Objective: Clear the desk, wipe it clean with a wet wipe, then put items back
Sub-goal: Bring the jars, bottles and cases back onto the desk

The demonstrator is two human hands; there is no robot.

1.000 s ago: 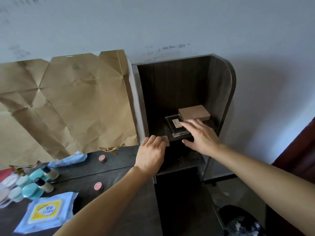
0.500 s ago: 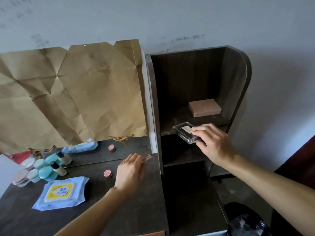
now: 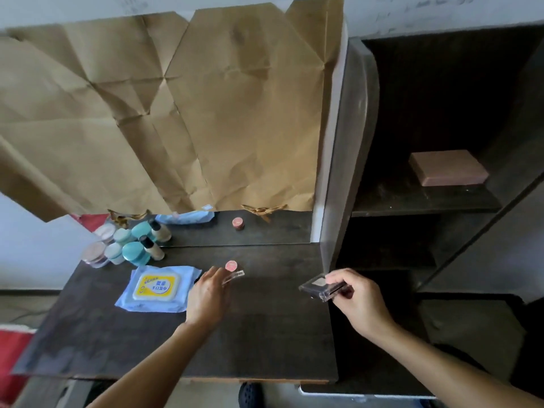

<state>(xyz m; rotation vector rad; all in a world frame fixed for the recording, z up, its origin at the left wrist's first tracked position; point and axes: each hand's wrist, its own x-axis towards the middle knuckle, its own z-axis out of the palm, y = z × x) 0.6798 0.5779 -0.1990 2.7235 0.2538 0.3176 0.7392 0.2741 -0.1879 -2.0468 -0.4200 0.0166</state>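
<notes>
My left hand (image 3: 207,295) hovers over the dark desk (image 3: 265,334) and holds a small clear flat case (image 3: 234,276) by its fingertips, just below a small pink round pot (image 3: 231,265). My right hand (image 3: 357,298) grips a clear-edged black compact (image 3: 322,288) above the desk's right edge. A blue wet wipe pack (image 3: 157,288) with a yellow label lies flat to the left of my left hand. A pink flat box (image 3: 447,167) rests on the upper shelf (image 3: 412,201) at the right.
Several teal jars and small bottles (image 3: 134,248) cluster at the desk's back left, against a mirror strip that reflects them. Crumpled brown paper (image 3: 176,113) covers the mirror above. Dark open shelving (image 3: 382,245) stands at the right. Something red (image 3: 11,348) lies at the lower left.
Both hands have drawn back from the shelf toward the desk. My right hand took the black compact off the upper shelf and carried it down; my left hand brought the clear case over the desk.
</notes>
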